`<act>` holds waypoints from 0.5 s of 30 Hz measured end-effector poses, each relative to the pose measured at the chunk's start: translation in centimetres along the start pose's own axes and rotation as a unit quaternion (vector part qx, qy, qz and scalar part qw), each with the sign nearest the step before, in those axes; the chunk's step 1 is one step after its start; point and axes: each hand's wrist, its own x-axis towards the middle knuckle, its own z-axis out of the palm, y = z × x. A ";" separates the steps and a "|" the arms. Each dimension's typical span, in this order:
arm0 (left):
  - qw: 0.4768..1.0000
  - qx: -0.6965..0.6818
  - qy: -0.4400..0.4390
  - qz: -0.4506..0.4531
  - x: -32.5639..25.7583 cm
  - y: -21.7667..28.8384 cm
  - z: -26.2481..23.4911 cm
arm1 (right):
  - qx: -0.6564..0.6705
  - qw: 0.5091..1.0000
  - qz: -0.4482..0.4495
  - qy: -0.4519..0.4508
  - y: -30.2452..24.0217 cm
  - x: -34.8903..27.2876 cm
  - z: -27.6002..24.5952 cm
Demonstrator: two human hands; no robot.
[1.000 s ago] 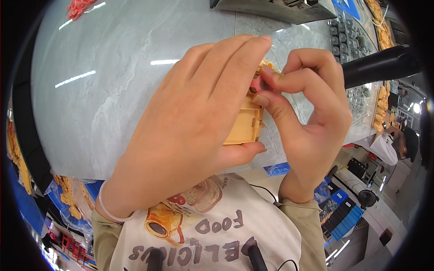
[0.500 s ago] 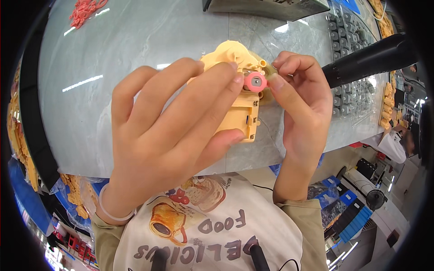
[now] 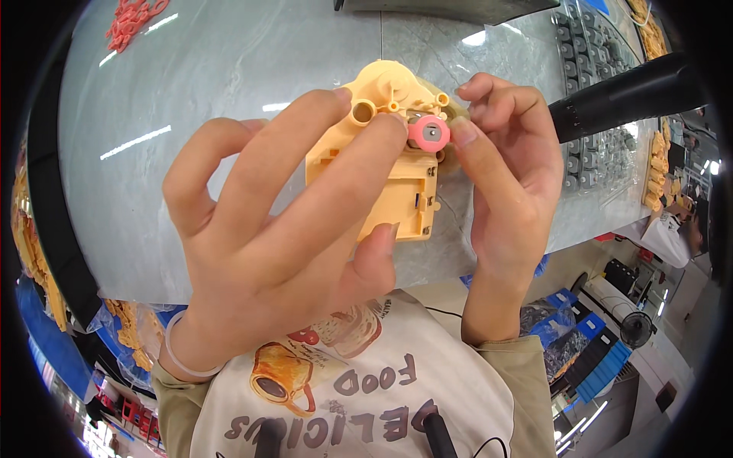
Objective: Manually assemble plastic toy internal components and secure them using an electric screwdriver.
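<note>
A pale yellow plastic housing (image 3: 372, 183) with round posts and a rectangular recess is over the grey table. A small motor with a pink ring-shaped part (image 3: 424, 133) around its grey end sits on the housing's right side. My left hand (image 3: 282, 206) spreads open across the housing's left part, its index fingertip beside the pink part and hiding some of the housing. My right hand (image 3: 508, 160) is curled, its thumb tip at the pink part's right edge. A tan rounded piece shows behind the thumb; what the right fingers grip is hidden.
Pink plastic parts (image 3: 131, 23) lie at the far left of the table. A dark metal box (image 3: 458, 11) stands at the back. Clear trays of grey motors (image 3: 584, 84) are at the right, with a black tube (image 3: 626, 99) reaching across them.
My left fingers have spread apart and lifted left, uncovering more of the housing's posts. My left thumb has drawn back left. My right hand stays by the pink part.
</note>
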 end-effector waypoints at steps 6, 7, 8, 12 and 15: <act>0.999 0.005 0.033 -0.006 0.0 0.0 0.3 | 0.027 0.999 0.027 0.012 -0.5 0.3 0.1; 0.999 0.010 0.037 -0.005 0.0 0.1 0.1 | 0.036 0.999 0.029 0.018 -0.6 0.2 0.1; 1.000 0.000 0.025 -0.004 0.1 0.3 -0.2 | 0.037 0.999 0.021 0.016 -0.8 0.0 0.3; 1.000 -0.012 0.018 0.000 0.0 0.1 -0.4 | 0.025 0.999 0.000 0.039 -0.2 0.0 0.5; 0.999 -0.017 0.045 0.004 0.0 0.4 -0.3 | -0.037 0.999 -0.007 0.032 -0.2 -0.3 0.5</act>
